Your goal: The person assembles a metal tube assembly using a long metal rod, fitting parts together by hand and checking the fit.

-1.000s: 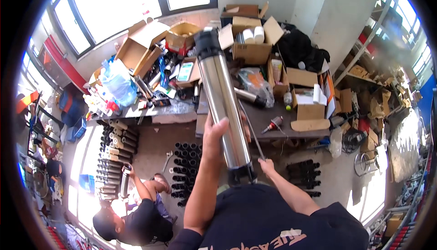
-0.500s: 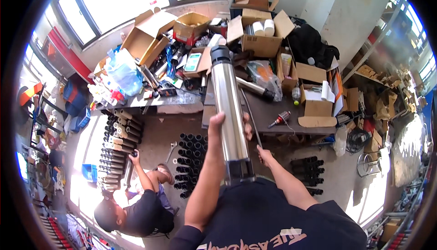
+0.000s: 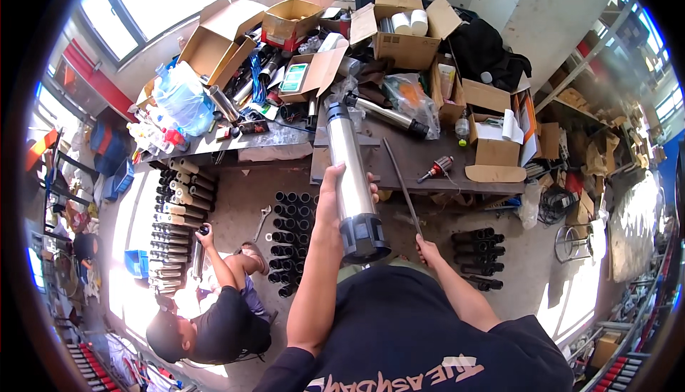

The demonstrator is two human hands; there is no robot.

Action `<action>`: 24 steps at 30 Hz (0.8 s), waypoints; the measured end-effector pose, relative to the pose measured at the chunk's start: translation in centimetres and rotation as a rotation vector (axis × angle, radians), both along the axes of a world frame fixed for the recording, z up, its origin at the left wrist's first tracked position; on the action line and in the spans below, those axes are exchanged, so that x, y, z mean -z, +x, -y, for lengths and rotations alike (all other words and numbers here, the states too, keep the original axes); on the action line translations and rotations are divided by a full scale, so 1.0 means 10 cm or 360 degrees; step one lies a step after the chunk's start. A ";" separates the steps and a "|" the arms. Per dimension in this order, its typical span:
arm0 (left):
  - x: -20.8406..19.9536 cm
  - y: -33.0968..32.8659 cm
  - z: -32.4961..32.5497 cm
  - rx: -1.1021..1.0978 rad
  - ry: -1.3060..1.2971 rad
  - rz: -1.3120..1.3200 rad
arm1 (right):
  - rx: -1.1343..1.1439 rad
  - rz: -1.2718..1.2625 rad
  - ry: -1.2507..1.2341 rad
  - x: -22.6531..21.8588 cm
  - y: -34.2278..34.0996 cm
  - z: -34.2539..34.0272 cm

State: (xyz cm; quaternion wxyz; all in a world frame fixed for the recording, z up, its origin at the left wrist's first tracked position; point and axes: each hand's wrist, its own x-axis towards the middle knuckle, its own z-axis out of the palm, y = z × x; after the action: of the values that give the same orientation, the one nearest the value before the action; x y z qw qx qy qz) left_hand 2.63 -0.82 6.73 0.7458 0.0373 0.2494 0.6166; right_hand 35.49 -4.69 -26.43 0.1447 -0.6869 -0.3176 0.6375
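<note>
My left hand [image 3: 330,196] is wrapped around a shiny steel cylinder [image 3: 351,171] with black end caps. The cylinder is held up in front of my chest, its far end pointing at the workbench and its wider black cap close to my shirt. My right hand [image 3: 427,250] grips the near end of a long thin metal rod [image 3: 402,186]. That rod slants away to the left, its far tip over the bench and apart from the cylinder. Beyond the cylinder, a similar steel cylinder [image 3: 389,115] lies on the bench, and a small red-ended armature [image 3: 437,169] rests near the front edge.
The dark workbench [image 3: 478,191] carries open cardboard boxes [image 3: 408,52], plastic bags [image 3: 187,105] and loose parts. Black tubes [image 3: 285,224] stand in rows on the floor, with more tubes [image 3: 479,253] at right. A seated person [image 3: 228,320] at left handles a tube. A wrench [image 3: 262,222] lies nearby.
The steel cylinder has come lower and tilted, so its near black cap shows more fully. My right hand and the rod have shifted slightly to the right.
</note>
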 end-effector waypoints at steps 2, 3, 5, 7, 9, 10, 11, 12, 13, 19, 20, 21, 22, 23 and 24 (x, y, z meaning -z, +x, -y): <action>0.04 0.01 0.00 0.0010 -0.0013 0.0018 | 0.0000 0.0223 0.0113 0.02 0.04 0.07; 0.06 0.03 -0.01 0.0019 -0.0019 0.0048 | 0.0011 0.0396 0.0181 0.03 0.06 0.10; 0.09 0.02 0.01 0.0019 -0.0039 0.0101 | 0.0000 0.0699 0.0359 -0.06 0.01 0.16; 0.10 -0.02 0.02 0.0083 -0.0082 0.0121 | -0.0038 0.0969 0.0580 -0.32 -0.03 0.19; 0.13 -0.02 0.05 0.0107 -0.0155 0.0082 | -0.0049 0.0990 0.0536 -0.47 -0.03 0.27; 0.14 -0.02 0.03 0.0094 -0.0192 0.0029 | -0.0058 0.0982 0.0524 -0.51 0.01 0.29; 0.14 -0.01 0.02 0.0081 -0.0229 -0.0024 | -0.0068 0.0973 0.0512 -0.52 0.05 0.33; 0.12 0.03 0.03 0.0060 -0.0217 -0.0142 | -0.0049 0.0976 0.0597 -0.54 0.09 0.40; 0.13 0.03 0.04 0.0057 -0.0224 -0.0124 | -0.0042 0.0979 0.0606 -0.57 0.12 0.47; 0.26 0.01 0.06 0.0095 -0.0187 0.0150 | -0.0019 0.0977 0.0651 -0.71 0.30 0.68; 0.27 0.00 0.05 0.0104 -0.0176 0.0131 | 0.0007 0.0939 0.0676 -0.76 0.32 0.69; 0.26 0.00 0.04 0.0112 -0.0166 0.0111 | 0.0027 0.0898 0.0728 -0.76 0.31 0.66; 0.28 0.02 0.05 0.0118 -0.0161 0.0103 | 0.0041 0.0867 0.0774 -0.79 0.34 0.65; 0.28 0.04 0.05 0.0108 -0.0185 0.0067 | 0.0054 0.0836 0.0820 -0.82 0.36 0.63; 0.29 0.06 0.03 0.0097 -0.0209 0.0029 | 0.0049 0.0825 0.0864 -0.84 0.37 0.61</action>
State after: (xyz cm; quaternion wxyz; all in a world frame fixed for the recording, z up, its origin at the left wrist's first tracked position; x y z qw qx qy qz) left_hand 3.18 -1.10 3.86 0.7674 -0.0099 0.2812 0.5761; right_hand 39.19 -10.80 -18.05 0.2459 -0.7667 -0.4907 0.3330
